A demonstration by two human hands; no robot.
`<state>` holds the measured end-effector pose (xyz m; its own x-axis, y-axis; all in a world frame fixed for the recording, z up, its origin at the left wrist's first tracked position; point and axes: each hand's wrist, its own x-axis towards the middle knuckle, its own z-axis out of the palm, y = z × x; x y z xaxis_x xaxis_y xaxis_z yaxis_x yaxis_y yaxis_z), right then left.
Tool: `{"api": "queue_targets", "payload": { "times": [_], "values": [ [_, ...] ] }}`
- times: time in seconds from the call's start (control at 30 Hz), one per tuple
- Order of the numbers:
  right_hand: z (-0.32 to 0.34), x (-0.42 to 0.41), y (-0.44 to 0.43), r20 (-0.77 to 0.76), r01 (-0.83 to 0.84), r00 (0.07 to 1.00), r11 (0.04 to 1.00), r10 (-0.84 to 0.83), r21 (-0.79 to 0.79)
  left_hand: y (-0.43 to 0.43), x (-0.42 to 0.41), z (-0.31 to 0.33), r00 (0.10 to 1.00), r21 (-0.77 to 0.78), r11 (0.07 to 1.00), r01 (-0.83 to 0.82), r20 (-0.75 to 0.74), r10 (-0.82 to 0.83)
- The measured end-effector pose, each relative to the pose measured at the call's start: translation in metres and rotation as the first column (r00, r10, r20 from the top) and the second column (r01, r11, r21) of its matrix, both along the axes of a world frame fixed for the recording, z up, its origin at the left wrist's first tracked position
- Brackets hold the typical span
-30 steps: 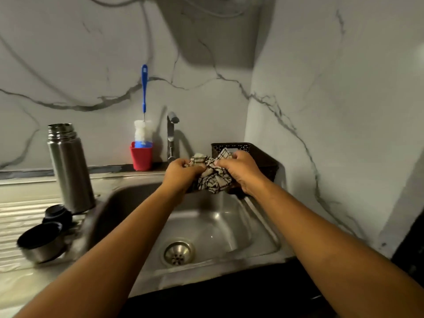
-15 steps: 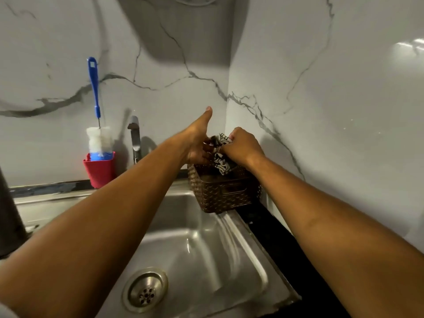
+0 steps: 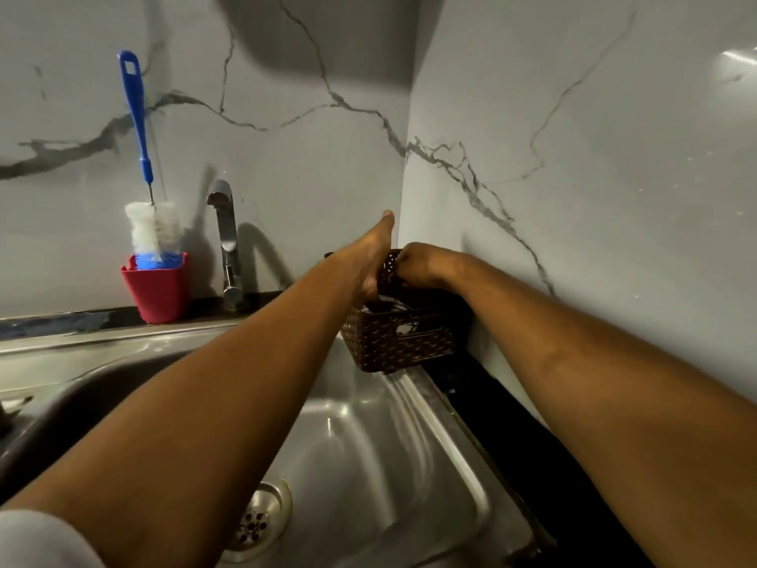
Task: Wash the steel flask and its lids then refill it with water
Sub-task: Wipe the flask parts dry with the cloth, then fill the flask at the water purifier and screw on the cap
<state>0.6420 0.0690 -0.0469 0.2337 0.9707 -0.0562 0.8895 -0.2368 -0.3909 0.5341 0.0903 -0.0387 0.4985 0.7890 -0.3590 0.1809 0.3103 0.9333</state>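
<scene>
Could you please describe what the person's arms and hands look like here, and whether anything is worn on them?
Both forearms are bare from wrist to elbow. Nothing shows on the left hand or the right hand: no gloves, no watch, bracelet or ring that I can make out. At the bottom left corner a bit of pale grey sleeve covers the left upper arm. No sleeve is visible on the right arm.

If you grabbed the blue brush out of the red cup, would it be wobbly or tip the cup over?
Probably light: the blue brush has a thin plastic handle on a slim wire stem. The white bristles look soft, so that end likely squashes. It stands tall and leaning in the small red cup, so a sideways tug might tip the cup.
</scene>
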Motion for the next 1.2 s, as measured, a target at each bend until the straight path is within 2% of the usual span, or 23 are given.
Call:
{"api": "queue_targets", "payload": {
  "times": [0.07, 0.17, 0.3, 0.43, 0.73, 0.93, 1.0, 1.1, 1.2],
  "values": [
    [0.011, -0.006, -0.013, -0.018, 0.03, 0.999, 0.996, -0.028, 0.083, -0.006, -0.016, 0.011, 1.0, 0.044, 0.999, -0.013, -0.012, 0.014],
    [0.03, -0.03, -0.036, -0.063, 0.01, 0.998, 0.984, 0.001, 0.176, -0.015, -0.051, 0.023, 0.997, 0.196, 0.98, -0.031, -0.068, 0.045],
    [0.049, -0.087, -0.063, -0.145, -0.084, 0.983, 0.975, 0.115, 0.204, -0.045, -0.119, 0.031, 0.99, 0.373, 0.924, -0.087, -0.068, 0.121],
    [0.054, -0.157, -0.076, -0.19, -0.231, 0.944, 0.95, 0.271, 0.211, -0.079, -0.195, 0.032, 0.964, 0.477, 0.855, -0.202, -0.056, 0.259],
    [0.042, -0.319, -0.077, -0.295, -0.419, 0.83, 0.879, 0.473, 0.228, -0.121, -0.362, 0.02, 0.84, 0.589, 0.663, -0.462, 0.05, 0.54],
    [0.021, -0.38, -0.057, -0.351, -0.419, 0.803, 0.875, 0.482, 0.245, -0.106, -0.436, 0.001, 0.65, 0.517, 0.487, -0.704, 0.192, 0.735],
    [0.008, -0.393, -0.045, -0.399, -0.39, 0.795, 0.889, 0.456, 0.239, -0.095, -0.452, -0.008, 0.629, 0.476, 0.49, -0.73, 0.189, 0.754],
    [-0.01, -0.407, -0.027, -0.47, -0.355, 0.767, 0.9, 0.435, 0.253, -0.079, -0.463, -0.02, 0.692, 0.425, 0.589, -0.688, 0.135, 0.71],
    [-0.023, -0.418, -0.014, -0.523, -0.34, 0.73, 0.898, 0.439, 0.279, -0.065, -0.463, -0.028, 0.742, 0.409, 0.645, -0.645, 0.136, 0.656]
  ]
}}
